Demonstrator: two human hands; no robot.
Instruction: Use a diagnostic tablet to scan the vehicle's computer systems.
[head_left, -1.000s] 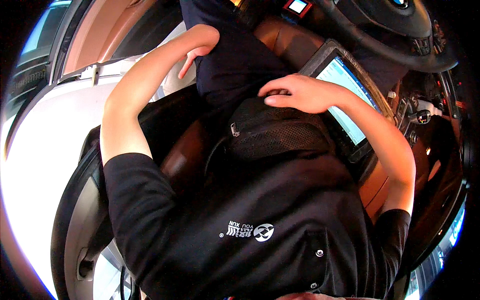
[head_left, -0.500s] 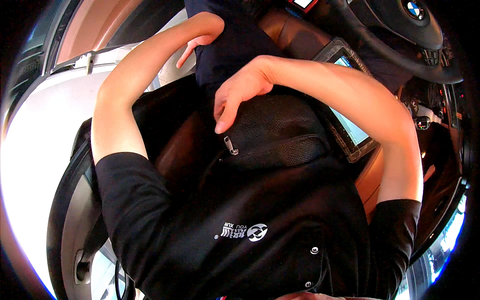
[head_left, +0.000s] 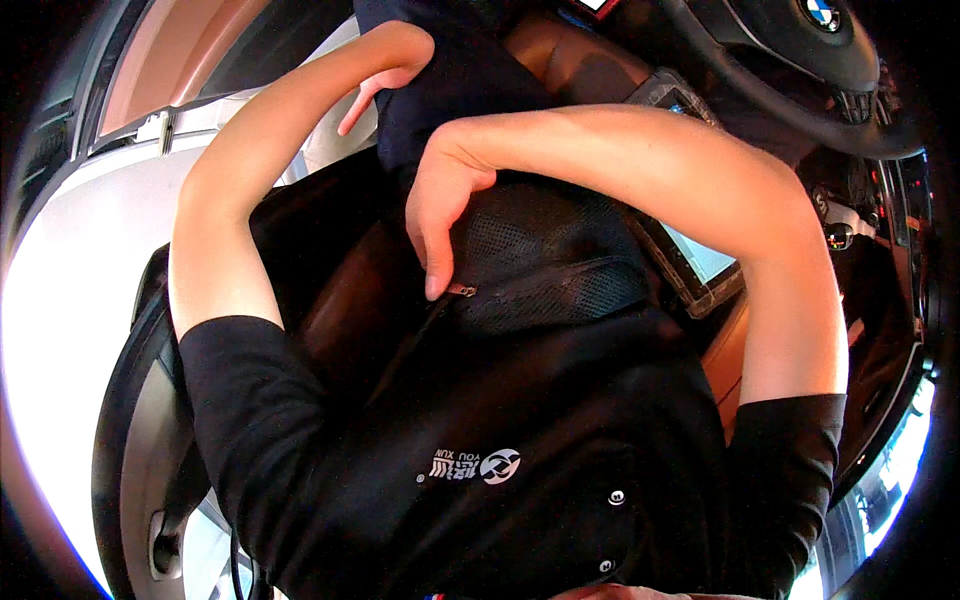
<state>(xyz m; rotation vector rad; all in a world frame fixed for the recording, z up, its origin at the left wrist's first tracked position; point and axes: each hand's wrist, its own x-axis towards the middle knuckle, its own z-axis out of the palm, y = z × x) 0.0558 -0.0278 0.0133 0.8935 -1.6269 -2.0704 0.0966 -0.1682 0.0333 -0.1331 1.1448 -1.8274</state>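
Apparently the right hand (head_left: pixel 440 207) pinches the zipper pull (head_left: pixel 464 291) leftward on the mesh pouch (head_left: pixel 545 260).

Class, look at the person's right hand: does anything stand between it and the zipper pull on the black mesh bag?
Nothing visible does: the right hand is right beside the zipper pull on the black mesh bag; contact is unclear.

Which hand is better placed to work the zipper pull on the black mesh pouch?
Probably the right hand: its thumb is right at the zipper pull of the black mesh pouch, though contact is unclear. The left hand is farther off, at the dark trouser leg.
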